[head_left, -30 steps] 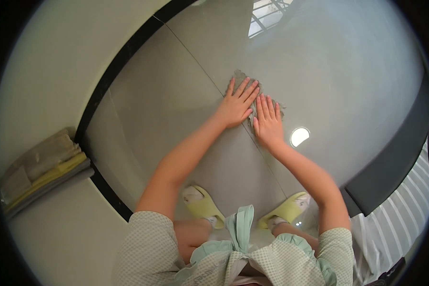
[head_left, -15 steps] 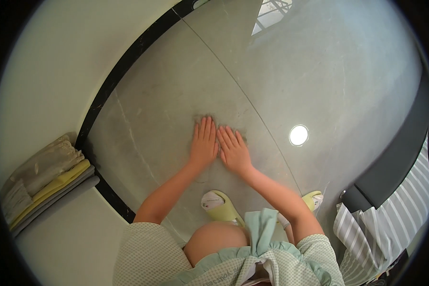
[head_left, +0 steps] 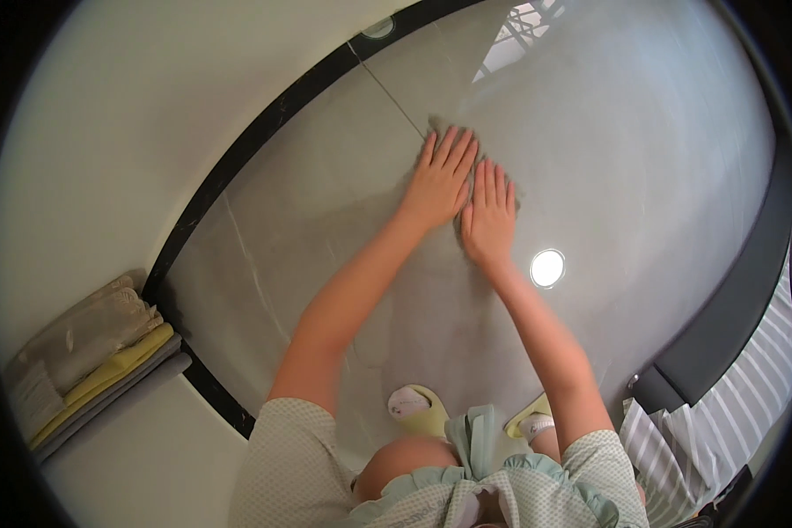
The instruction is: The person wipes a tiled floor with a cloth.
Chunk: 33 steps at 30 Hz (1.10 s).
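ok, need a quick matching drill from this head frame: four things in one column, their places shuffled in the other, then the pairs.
Things:
1. grey cloth
2. stack of folded cloths
3. yellow slippers
4. striped fabric

Places:
A. lower right edge
B. under both hands, on the grey floor tile
C. left, beyond the black floor band
D. bottom centre, on the person's feet

Pairs: 1-B, 2-C, 3-D, 4-A

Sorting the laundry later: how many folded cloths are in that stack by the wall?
4 that show: a beige textured cloth on top, a yellow cloth beneath, then two grey cloths at the bottom. More may be hidden.
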Available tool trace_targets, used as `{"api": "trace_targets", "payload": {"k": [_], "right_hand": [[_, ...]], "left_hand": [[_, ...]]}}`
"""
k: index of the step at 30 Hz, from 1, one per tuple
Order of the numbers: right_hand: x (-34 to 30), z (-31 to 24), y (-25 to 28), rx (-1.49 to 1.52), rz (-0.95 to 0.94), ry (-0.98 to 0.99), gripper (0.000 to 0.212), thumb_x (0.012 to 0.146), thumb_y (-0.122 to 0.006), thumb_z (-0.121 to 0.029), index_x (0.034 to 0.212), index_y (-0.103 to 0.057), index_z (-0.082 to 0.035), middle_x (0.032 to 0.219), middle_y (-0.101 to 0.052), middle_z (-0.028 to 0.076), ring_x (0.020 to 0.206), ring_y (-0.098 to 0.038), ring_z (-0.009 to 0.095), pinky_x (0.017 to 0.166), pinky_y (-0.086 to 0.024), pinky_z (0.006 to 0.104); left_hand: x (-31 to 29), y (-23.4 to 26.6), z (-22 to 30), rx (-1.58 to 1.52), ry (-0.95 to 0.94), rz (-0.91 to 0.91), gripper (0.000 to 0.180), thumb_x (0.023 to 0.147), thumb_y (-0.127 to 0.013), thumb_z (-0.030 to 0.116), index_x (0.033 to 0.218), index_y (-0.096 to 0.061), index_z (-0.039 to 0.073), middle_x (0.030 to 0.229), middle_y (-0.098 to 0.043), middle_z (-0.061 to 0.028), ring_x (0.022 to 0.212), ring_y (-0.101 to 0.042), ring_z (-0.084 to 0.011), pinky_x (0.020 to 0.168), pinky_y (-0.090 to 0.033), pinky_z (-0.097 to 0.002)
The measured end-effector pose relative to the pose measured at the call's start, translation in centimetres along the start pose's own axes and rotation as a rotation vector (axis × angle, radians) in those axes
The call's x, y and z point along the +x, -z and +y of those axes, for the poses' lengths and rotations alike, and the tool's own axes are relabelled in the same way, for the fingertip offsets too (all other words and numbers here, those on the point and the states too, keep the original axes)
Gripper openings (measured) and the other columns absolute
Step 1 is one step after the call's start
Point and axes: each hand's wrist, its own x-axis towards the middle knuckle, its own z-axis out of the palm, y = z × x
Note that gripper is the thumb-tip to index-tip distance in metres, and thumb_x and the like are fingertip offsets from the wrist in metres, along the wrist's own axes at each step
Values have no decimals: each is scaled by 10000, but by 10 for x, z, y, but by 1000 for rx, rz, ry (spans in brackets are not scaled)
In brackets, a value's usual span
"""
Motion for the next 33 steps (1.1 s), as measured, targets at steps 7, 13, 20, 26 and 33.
{"api": "trace_targets", "payload": {"k": [7, 13, 20, 26, 33], "right_hand": [[103, -51, -34, 32, 46, 117, 595, 907, -424, -232, 1461, -299, -54, 1520, -294, 107, 1411, -246, 295, 1152, -165, 468], [113, -95, -55, 20, 33, 325, 588, 894, -450, -276, 1440, -354, -79, 1497, -347, 63, 1394, -283, 249, 1158, -177, 433], [44, -78, -42, 85, -146, 569, 591, 884, -461, -250, 1439, -354, -77, 1504, -338, 58, 1402, -271, 237, 1154, -190, 425], [-74, -39, 8, 116, -480, 673, 604, 880, -450, -253, 1446, -342, -69, 1510, -330, 62, 1408, -266, 241, 1150, -199, 428], [-100, -7, 18, 153, -568, 702, 613, 864, -463, -258, 1443, -356, -85, 1510, -330, 67, 1397, -289, 257, 1150, -194, 439]], "left_hand": [[15, 18, -100, 289, 223, 56, 608, 902, -480, 333, 1446, -345, 97, 1528, -286, -54, 1423, -211, -268, 1144, -100, -567], [-42, 29, -132, 239, 438, 114, 594, 922, -444, 293, 1463, -306, 91, 1541, -254, -69, 1429, -189, -294, 1140, -92, -571], [-110, 28, -46, 176, 611, 72, 609, 900, -432, 219, 1429, -285, -46, 1515, -231, -223, 1409, -185, -398, 1141, -135, -540], [-180, 14, 85, 29, 689, -176, 680, 852, -485, 241, 1404, -290, -104, 1504, -231, -261, 1415, -178, -402, 1151, -134, -522], [-190, 7, 123, -8, 608, -174, 733, 834, -502, 260, 1416, -258, -112, 1513, -207, -260, 1425, -145, -401, 1155, -99, -541]]}}
